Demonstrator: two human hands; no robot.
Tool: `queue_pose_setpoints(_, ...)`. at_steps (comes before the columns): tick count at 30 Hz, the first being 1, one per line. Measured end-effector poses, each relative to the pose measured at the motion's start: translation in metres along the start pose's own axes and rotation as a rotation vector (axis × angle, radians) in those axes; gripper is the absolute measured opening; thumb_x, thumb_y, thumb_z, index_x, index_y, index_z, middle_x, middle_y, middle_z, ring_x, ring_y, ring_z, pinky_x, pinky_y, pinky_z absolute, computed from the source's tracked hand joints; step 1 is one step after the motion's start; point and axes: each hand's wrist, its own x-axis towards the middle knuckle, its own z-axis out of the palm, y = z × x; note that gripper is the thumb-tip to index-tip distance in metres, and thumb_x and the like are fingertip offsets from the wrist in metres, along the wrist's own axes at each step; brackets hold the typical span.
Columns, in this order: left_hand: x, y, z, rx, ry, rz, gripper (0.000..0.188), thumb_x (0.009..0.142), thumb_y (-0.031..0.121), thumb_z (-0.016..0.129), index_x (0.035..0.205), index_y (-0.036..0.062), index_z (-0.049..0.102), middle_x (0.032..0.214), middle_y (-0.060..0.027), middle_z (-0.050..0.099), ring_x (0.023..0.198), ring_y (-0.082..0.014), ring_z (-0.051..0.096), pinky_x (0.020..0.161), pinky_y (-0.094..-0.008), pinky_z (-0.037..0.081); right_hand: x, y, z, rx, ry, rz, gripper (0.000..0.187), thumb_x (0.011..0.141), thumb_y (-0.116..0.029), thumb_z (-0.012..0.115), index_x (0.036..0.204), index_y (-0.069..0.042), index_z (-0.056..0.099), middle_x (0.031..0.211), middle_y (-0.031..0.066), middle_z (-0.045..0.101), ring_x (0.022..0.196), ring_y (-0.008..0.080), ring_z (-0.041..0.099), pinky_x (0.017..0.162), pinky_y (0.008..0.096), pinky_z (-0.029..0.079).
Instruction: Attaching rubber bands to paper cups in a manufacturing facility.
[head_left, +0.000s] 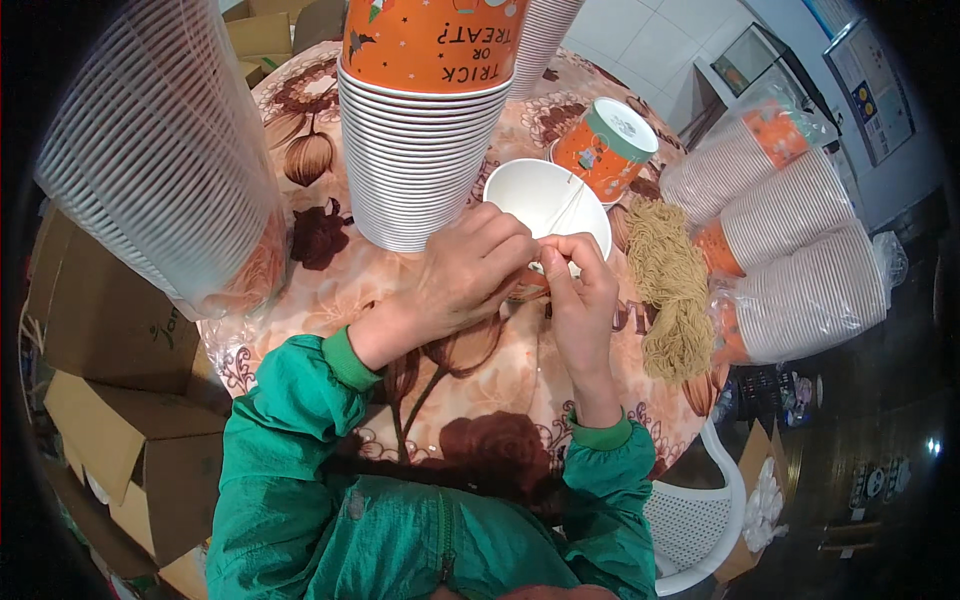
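Head view: left hand [455, 285] and right hand [580, 290] pinch thin pale string [568, 207] across white-lined orange paper cup [545, 195].

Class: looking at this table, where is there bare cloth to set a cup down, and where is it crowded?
Bare cloth lies between the tall cup stack and the wrapped stack, and near the table edge between the forearms. Crowded: around the open cup, yarn bundle and bagged cups.
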Motion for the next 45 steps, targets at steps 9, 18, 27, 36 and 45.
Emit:
queue_pose_setpoints(9,-0.005,0.007,0.008,-0.185,0.033,-0.222,0.028,0.084,0.004,0.073,0.109,0.0046,0.061,0.088,-0.0087,0.057,0.083,-0.0290,0.060,0.065,-0.0404,0.051,0.009,0.002,-0.018,0.059,-0.138,0.102,0.009,0.093,-0.003,0.067,0.096,0.005,0.071,0.088,0.0063,0.065,0.081,0.0128,0.059,0.076,0.0279,0.048)
queue_pose_setpoints(18,-0.005,0.001,0.006,-0.047,-0.037,-0.009,0.024,0.074,0.000,0.078,0.095,0.0030,0.065,0.088,-0.0076,0.062,0.080,-0.0282,0.062,0.063,-0.0375,0.050,0.013,-0.008,-0.033,0.034,-0.250,0.161,0.007,0.090,0.000,0.069,0.094,0.005,0.072,0.087,0.0040,0.064,0.081,0.0090,0.057,0.073,0.0241,0.046)
queue_pose_setpoints(27,-0.002,0.003,0.003,0.005,-0.020,-0.031,0.023,0.072,-0.001,0.078,0.089,0.0045,0.064,0.084,-0.0071,0.061,0.076,-0.0277,0.062,0.061,-0.0365,0.050,0.011,-0.006,-0.026,0.136,-0.228,0.199,0.010,0.094,-0.002,0.067,0.098,0.005,0.074,0.090,0.0036,0.064,0.082,0.0090,0.058,0.075,0.0244,0.047)
queue_pose_setpoints(36,-0.001,0.006,0.000,-0.609,-0.105,-0.787,0.011,0.087,0.007,0.072,0.089,0.0004,0.063,0.078,-0.0042,0.063,0.069,-0.0113,0.060,0.059,-0.0286,0.048,0.011,-0.022,-0.027,-0.316,-0.199,-0.205,0.027,0.087,-0.006,0.069,0.114,-0.004,0.069,0.111,0.0068,0.066,0.084,0.0180,0.058,0.082,0.0319,0.046)
queue_pose_setpoints(45,0.007,0.008,-0.010,-1.057,-0.160,-1.148,0.005,0.091,0.005,0.069,0.094,0.0020,0.067,0.081,-0.0013,0.068,0.065,-0.0055,0.059,0.059,-0.0184,0.045,0.006,-0.003,-0.025,-0.406,-0.153,-0.157,0.017,0.086,-0.008,0.070,0.103,-0.009,0.069,0.084,0.0006,0.066,0.077,0.0193,0.057,0.079,0.0341,0.042)
